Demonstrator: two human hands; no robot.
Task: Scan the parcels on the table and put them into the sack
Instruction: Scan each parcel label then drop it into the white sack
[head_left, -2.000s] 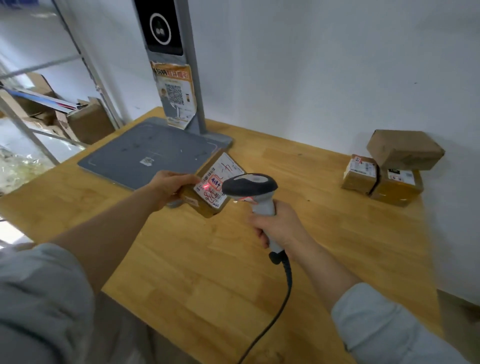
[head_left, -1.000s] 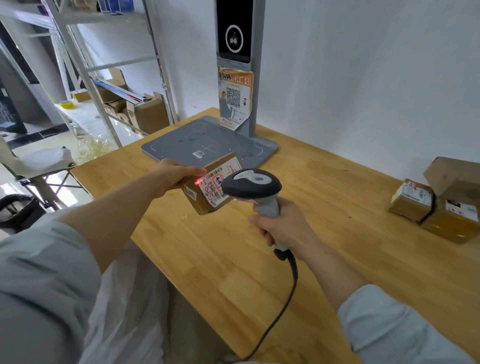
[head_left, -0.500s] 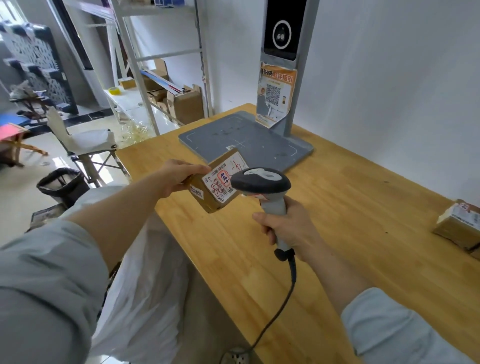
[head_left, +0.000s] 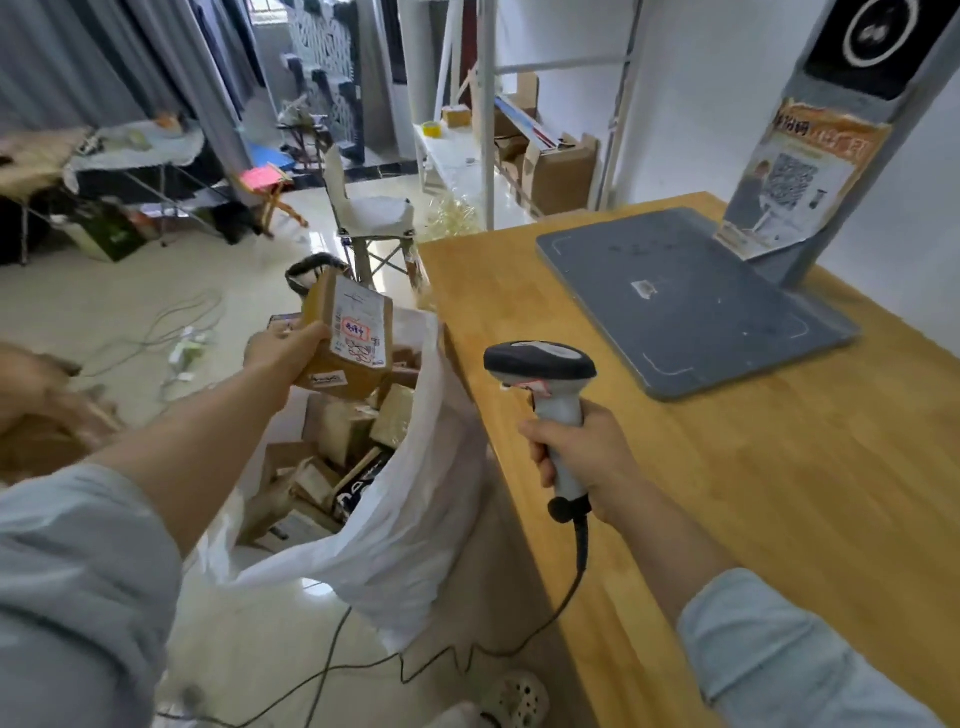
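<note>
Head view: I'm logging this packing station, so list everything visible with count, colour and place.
table: one, light wood, right side
platform: one, grey, on the table's far side
sack: one, white, floor beside the table, open
parcels in sack: several, brown, piled inside
parcel: one, brown with white label, above the sack mouth
scanner: one, grey and black, over the table edge
chair: one, white, floor behind
left hand: one, grips the parcel
right hand: one, grips the scanner handle

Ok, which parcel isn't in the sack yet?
The parcel with the white label, held by the left hand over the sack; the other parcels lie inside it.
</note>
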